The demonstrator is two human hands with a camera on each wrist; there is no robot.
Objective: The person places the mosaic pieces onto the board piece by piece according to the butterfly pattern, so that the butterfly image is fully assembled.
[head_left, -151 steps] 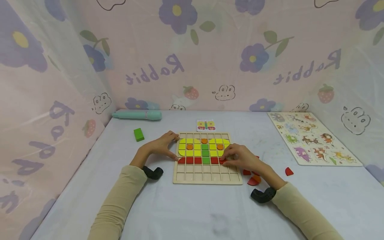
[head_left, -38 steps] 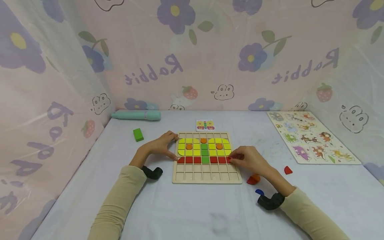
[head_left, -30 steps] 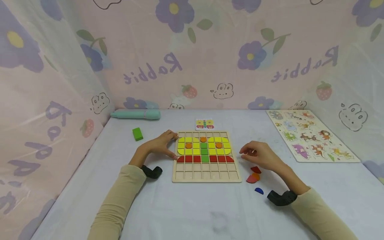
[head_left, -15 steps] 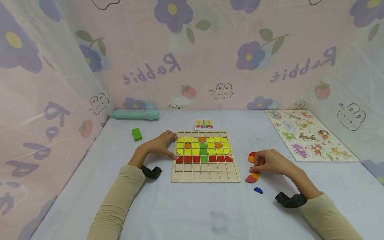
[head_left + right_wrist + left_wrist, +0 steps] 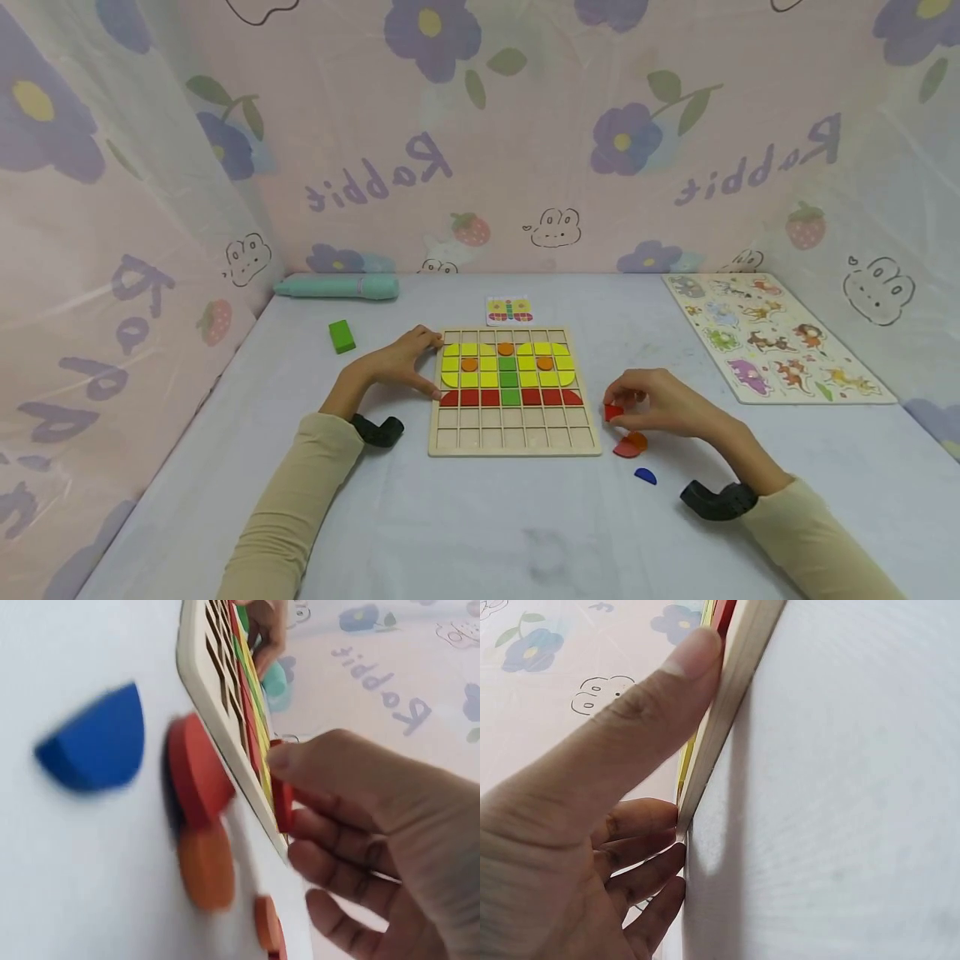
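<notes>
Between thumb and fingers, my right hand (image 5: 660, 402) pinches a red block (image 5: 613, 412), just off the right edge of the wooden grid board (image 5: 513, 437). Its red side also shows in the right wrist view (image 5: 283, 802). My left hand (image 5: 393, 364) rests at the board's left edge, thumb and fingertips touching the rim (image 5: 724, 705). Yellow blocks (image 5: 488, 379), orange discs (image 5: 506, 349), a green column (image 5: 508, 379) and a row of red blocks (image 5: 531, 398) fill part of the grid. The two lower rows hold no blocks.
Below my right hand lie a red piece (image 5: 626, 448), an orange piece (image 5: 637, 440) and a blue half-round (image 5: 646, 476). A pattern card (image 5: 509, 311) lies behind the board. Also around are a green block (image 5: 342, 336), a teal pen-like object (image 5: 337, 288) and an animal puzzle (image 5: 776, 340).
My right hand let go of a red piece at the right end of the board's red row, moved right to the loose pieces, picked up a red block and came back left. My left hand stayed.
</notes>
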